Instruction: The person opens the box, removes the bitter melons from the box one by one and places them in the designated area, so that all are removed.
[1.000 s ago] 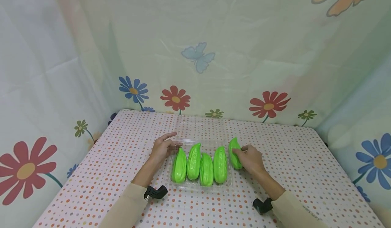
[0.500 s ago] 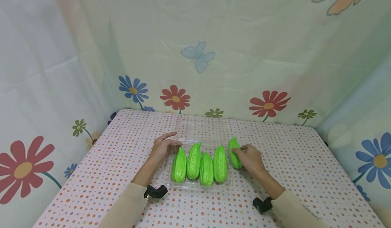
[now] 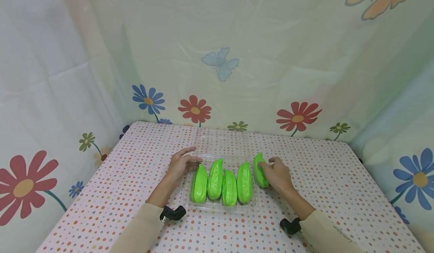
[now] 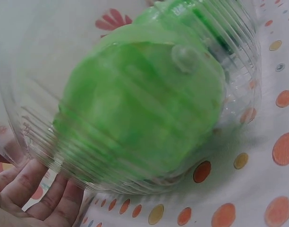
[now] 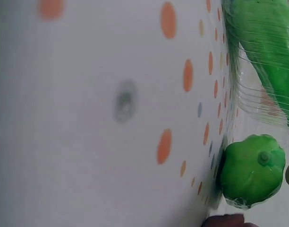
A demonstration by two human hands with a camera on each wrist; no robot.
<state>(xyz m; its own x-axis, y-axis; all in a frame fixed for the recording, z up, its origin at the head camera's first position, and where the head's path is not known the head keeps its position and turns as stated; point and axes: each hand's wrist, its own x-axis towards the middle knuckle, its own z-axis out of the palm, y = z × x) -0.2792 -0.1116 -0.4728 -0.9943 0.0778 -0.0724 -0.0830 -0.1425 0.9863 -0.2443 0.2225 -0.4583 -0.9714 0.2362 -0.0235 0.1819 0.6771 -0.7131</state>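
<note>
The right hand [image 3: 278, 174] grips the fifth green ridged plastic gourd [image 3: 259, 170], apparently nudged closer to the clear plastic tray [image 3: 220, 207]; left hand [image 3: 181, 164], fingers relaxed, steadies its left rim unchanged.

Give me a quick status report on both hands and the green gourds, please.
Left hand steadies clear plastic tray. Right hand grips fifth green plastic gourd beside tray. Four gourds already inside; nothing blocking.

Right hand [image 5: 227, 220] (mostly cut off)
</note>
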